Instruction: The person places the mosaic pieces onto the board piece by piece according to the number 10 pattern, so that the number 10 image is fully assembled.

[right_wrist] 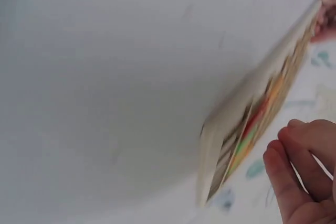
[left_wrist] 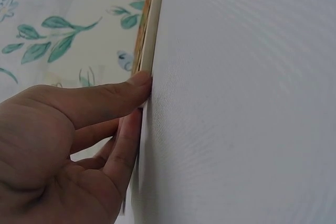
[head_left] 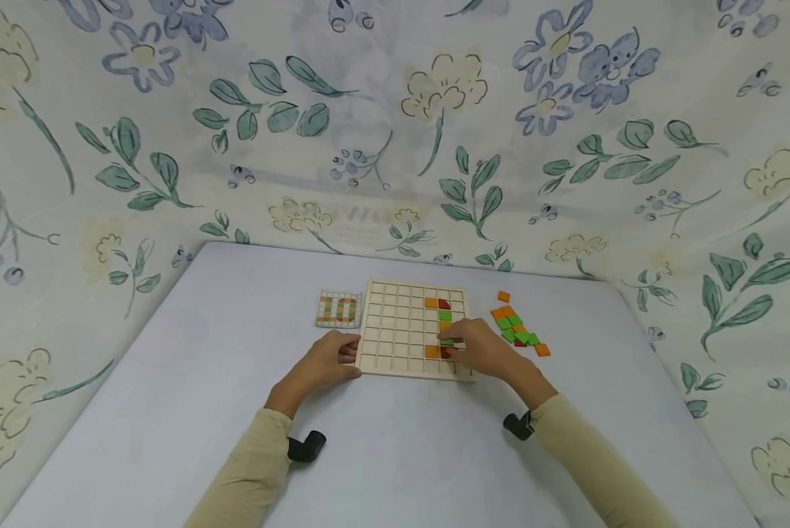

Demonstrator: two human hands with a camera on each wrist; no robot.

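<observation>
A wooden grid board [head_left: 395,330] lies on the table with raised lines dividing it into squares. At its lower left corner my left hand [head_left: 322,361] grips the edge, thumb on the near side and fingers along the left side. My right hand [head_left: 479,348] is over the right part of the board, fingertips close above a column of tiles. That column has red, green and orange tiles, partly hidden by the hand; an orange tile [head_left: 430,303] and another orange tile [head_left: 432,352] sit beside its ends. In the right wrist view no tile shows between the right fingers [right_wrist: 286,177].
A small pattern card [head_left: 338,308] with coloured squares lies left of the board. Right of it is a loose group of orange, green and red tiles [head_left: 515,320], with one orange tile [head_left: 503,296] farther back. A floral cloth [head_left: 395,132] hangs behind the white table [head_left: 395,447].
</observation>
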